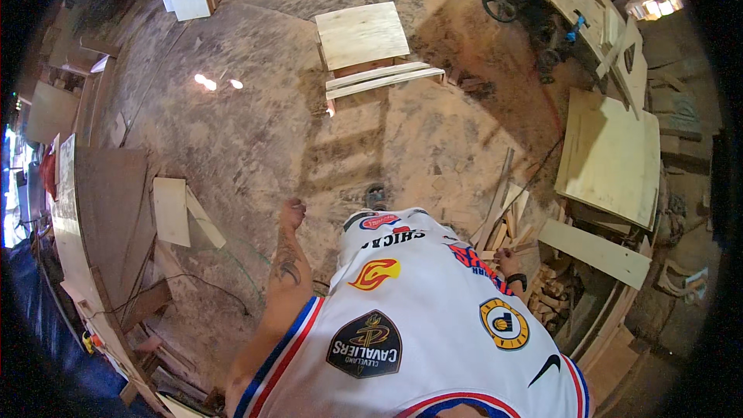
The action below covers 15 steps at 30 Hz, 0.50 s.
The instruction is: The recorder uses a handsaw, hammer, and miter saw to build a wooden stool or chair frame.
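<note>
Dusty floor (224, 131), jumbled tan wood offcuts (550, 299)

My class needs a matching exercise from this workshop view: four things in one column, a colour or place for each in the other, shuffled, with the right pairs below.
Things
1. left hand
2. right hand
3. jersey
4. wheel

Colours and places
A. white, with coloured badges
B. dark and round, at the upper right of the picture
C. just beyond a black band worn on the wrist
D. in the picture's left half, seen against the floor

Right pairs: 1-D, 2-C, 3-A, 4-B
</note>
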Each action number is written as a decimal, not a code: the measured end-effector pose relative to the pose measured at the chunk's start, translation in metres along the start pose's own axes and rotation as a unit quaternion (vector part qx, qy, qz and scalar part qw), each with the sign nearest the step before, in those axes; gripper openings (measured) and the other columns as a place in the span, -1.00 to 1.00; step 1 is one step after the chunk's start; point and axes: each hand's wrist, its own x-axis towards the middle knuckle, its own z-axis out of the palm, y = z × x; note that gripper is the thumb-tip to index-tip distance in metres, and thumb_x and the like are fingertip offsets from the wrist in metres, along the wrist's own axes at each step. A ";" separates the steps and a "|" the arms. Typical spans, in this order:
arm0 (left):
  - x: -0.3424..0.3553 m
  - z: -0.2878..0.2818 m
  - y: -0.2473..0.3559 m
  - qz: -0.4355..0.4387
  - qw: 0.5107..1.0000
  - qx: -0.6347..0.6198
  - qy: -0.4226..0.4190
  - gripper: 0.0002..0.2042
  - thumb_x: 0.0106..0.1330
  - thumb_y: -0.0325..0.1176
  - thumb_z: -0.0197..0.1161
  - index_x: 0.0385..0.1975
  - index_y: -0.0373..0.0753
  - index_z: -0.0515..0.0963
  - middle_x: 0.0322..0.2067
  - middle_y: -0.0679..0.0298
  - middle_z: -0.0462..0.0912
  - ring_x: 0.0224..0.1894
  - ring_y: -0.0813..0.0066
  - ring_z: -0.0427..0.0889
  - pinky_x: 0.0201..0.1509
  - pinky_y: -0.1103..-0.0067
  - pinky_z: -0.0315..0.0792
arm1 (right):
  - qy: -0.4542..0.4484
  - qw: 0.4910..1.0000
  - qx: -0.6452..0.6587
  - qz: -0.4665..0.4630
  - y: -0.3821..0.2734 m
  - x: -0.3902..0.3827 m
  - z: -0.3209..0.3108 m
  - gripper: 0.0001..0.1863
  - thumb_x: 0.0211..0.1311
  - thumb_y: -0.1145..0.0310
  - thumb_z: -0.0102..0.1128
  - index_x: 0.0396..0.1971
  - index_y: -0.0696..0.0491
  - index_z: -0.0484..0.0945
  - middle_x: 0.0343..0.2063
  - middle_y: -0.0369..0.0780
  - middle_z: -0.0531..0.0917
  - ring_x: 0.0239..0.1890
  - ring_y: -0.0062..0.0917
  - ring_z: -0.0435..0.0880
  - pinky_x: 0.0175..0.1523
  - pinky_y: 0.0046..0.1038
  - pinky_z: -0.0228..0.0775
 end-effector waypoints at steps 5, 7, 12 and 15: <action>0.003 0.001 -0.005 -0.039 0.984 -0.171 -0.025 -0.61 0.24 -0.47 0.23 0.07 -0.44 0.44 -0.28 0.02 0.62 -0.41 0.34 0.59 -0.35 0.43 0.47 | 0.025 0.999 0.037 0.018 -0.004 -0.005 0.005 -0.69 0.34 0.12 0.12 -0.14 0.07 0.51 -0.39 -0.30 0.66 -0.44 -0.58 0.63 -0.46 -0.50 0.37; -0.010 0.001 0.009 -0.029 0.993 -0.111 -0.018 -0.60 0.25 -0.46 0.23 0.08 -0.42 0.44 -0.29 0.03 0.63 -0.39 0.35 0.60 -0.34 0.44 0.48 | 0.028 0.998 0.031 0.036 -0.006 -0.008 0.005 -0.69 0.34 0.15 0.13 -0.13 0.09 0.51 -0.40 -0.30 0.66 -0.45 -0.58 0.62 -0.45 -0.51 0.37; -0.019 0.000 0.015 -0.027 0.999 -0.024 0.002 -0.61 0.28 -0.43 0.23 0.09 -0.39 0.44 -0.28 0.02 0.65 -0.36 0.36 0.62 -0.31 0.46 0.51 | 0.007 0.999 0.005 0.040 -0.018 -0.024 0.008 -0.69 0.35 0.16 0.11 -0.12 0.10 0.51 -0.42 -0.29 0.65 -0.44 -0.58 0.63 -0.46 -0.50 0.37; -0.012 0.000 -0.004 -0.022 0.999 -0.048 -0.003 -0.61 0.29 -0.42 0.23 0.09 -0.40 0.43 -0.27 0.00 0.66 -0.36 0.32 0.64 -0.30 0.45 0.53 | -0.001 0.999 0.020 0.040 -0.014 -0.025 0.010 -0.68 0.36 0.15 0.11 -0.11 0.10 0.50 -0.41 -0.28 0.66 -0.43 -0.56 0.64 -0.46 -0.47 0.38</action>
